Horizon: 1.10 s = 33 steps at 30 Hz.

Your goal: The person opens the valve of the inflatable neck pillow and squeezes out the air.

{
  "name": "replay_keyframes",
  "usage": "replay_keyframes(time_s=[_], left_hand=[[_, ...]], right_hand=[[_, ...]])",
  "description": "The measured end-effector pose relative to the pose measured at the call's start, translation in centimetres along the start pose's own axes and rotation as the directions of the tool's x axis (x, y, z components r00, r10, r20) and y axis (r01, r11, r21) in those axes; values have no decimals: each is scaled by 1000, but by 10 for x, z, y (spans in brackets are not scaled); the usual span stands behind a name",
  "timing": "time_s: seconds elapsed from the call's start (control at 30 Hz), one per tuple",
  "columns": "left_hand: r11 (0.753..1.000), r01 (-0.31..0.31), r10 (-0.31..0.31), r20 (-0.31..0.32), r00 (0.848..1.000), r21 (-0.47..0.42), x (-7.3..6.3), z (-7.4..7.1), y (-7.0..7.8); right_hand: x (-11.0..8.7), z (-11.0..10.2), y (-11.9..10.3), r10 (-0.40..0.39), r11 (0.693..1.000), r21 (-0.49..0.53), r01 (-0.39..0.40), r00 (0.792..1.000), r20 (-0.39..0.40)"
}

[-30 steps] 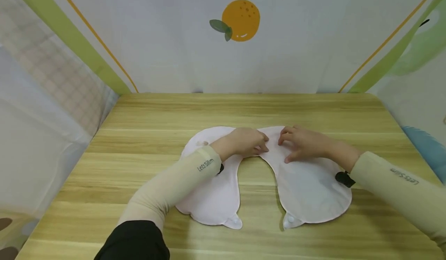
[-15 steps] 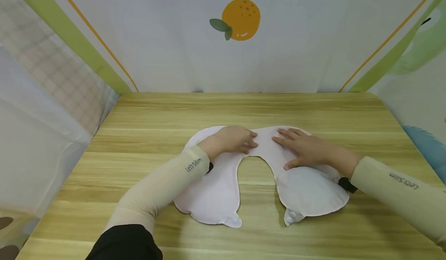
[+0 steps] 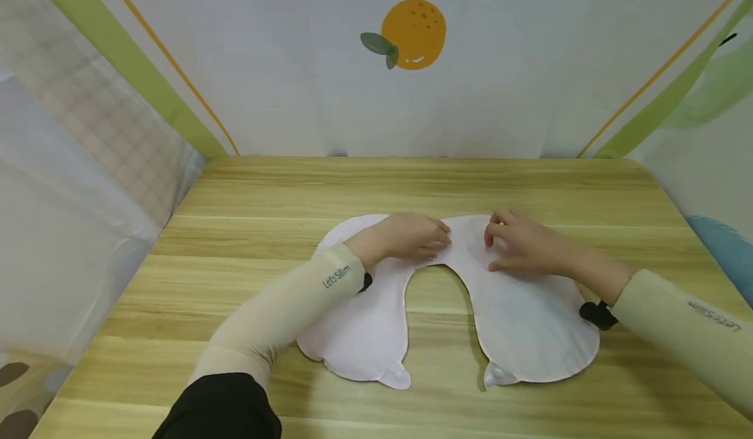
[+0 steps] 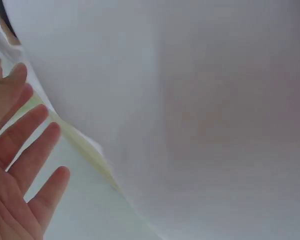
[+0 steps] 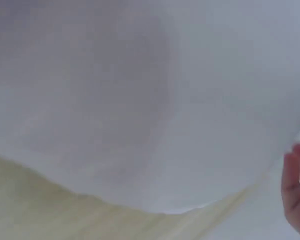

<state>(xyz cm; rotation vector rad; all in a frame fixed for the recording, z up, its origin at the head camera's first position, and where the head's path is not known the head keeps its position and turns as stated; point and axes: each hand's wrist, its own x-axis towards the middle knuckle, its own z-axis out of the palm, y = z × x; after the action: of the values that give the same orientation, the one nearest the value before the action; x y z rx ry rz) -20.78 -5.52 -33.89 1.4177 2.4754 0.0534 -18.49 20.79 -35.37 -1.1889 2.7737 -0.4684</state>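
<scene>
A pale pink U-shaped cloth (image 3: 367,334), like a bib, lies on the table with its opening toward the person. Its two broad lobes join in a narrower bridge at the far side, and each near tip carries a small round snap. My left hand (image 3: 408,235) is over the left part of the bridge, palm down; the left wrist view shows its fingers (image 4: 32,152) spread apart. Over the right part is my right hand (image 3: 526,246), fingers loosely bent with their tips at the cloth. Blurred cloth fills most of both wrist views.
The wooden table (image 3: 206,282) extends around the cloth on every side. Behind it hangs a white curtain (image 3: 282,86) printed with an orange, and more fabric hangs at the left and right. Both forearms wear cream sleeves (image 3: 282,308).
The right hand's fingers lay flatter half a second ago and are more bent now. The left hand has slid slightly right. The cloth's right lobe, bunched up half a second ago, lies flat again.
</scene>
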Motion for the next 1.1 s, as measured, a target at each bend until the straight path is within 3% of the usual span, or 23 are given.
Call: replay_keyframes(time_s=[0.2, 0.27, 0.4, 0.7, 0.93, 1.1], left_hand=[[1000, -9, 9, 16, 1000, 7, 14, 2, 8], [1000, 7, -8, 34, 999, 20, 15, 4, 7], [999, 31, -33, 58, 998, 27, 14, 3, 4], [998, 63, -63, 68, 996, 3, -5, 5, -11], [993, 115, -113, 83, 990, -30, -26, 10, -17], [989, 144, -140, 66, 988, -47, -34, 13, -19]], right_hand=[[-3, -3, 3, -28, 985, 171, 6, 991, 129], [-4, -1, 3, -22, 989, 146, 0, 989, 149], [-6, 4, 4, 5, 997, 74, -14, 993, 117], [-2, 11, 2, 23, 999, 21, -24, 996, 83], [3, 11, -1, 9, 999, 40, -15, 989, 149], [3, 11, 2, 20, 998, 56, -32, 981, 192]])
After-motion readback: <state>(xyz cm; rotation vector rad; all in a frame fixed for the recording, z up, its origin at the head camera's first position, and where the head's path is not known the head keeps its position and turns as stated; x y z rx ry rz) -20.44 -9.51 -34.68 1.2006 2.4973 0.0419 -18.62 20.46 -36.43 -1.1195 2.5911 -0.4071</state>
